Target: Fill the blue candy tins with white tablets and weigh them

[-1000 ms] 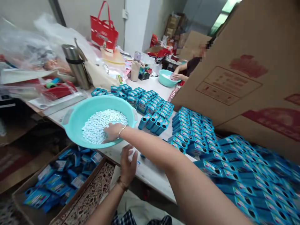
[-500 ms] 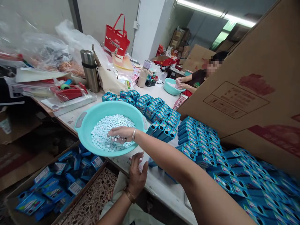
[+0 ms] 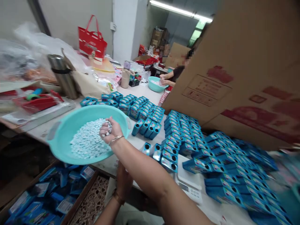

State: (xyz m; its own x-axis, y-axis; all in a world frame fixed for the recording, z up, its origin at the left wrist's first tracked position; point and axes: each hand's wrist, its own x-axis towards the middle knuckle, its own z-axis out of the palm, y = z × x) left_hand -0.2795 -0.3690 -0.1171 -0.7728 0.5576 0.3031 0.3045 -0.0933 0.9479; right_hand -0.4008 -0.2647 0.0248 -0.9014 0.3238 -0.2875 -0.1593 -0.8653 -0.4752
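Note:
A turquoise basin [image 3: 61, 131] stands at the table's edge, with small white tablet-like candies [image 3: 86, 137] spread over its bottom. Over the basin's right side my right hand [image 3: 112, 129] is cupped palm up, its fingers curled round a small heap of these candies. My left hand [image 3: 124, 179] is held low by the table edge, beneath my right forearm, which hides its fingers. Right of the basin stand small blue tins [image 3: 147, 127] with dark round holes in their tops, the nearest ones close to my right forearm.
Many more blue tins [image 3: 225, 153] fill the right side, around a white scale [image 3: 189, 181]. A big cardboard box [image 3: 234, 78] rises behind them. Below left, a carton [image 3: 79, 195] holds jumbled blue packs. Across the table a person [image 3: 174, 75] works at another basin [image 3: 156, 87].
My right hand has lifted out of the pile, turned palm up with candies in it. My left hand has slipped behind my right forearm. The view has swung right, bringing the scale into sight.

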